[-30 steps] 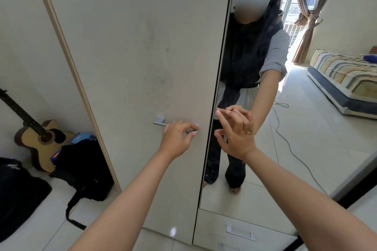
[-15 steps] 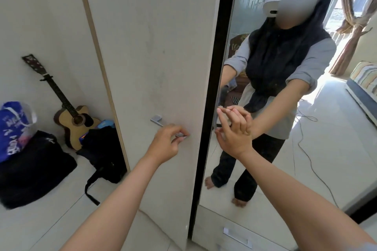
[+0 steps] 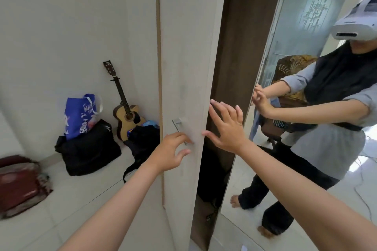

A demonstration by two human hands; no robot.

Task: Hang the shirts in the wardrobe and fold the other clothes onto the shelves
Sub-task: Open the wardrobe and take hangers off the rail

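The wardrobe door now stands ajar on a dark gap, left hand fingers curled at its handle, right hand spread open, so hanging can begin.

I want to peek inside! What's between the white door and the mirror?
In the head view, a dark open gap lies between the door and mirror. The right hand reaches across it, fingers spread.
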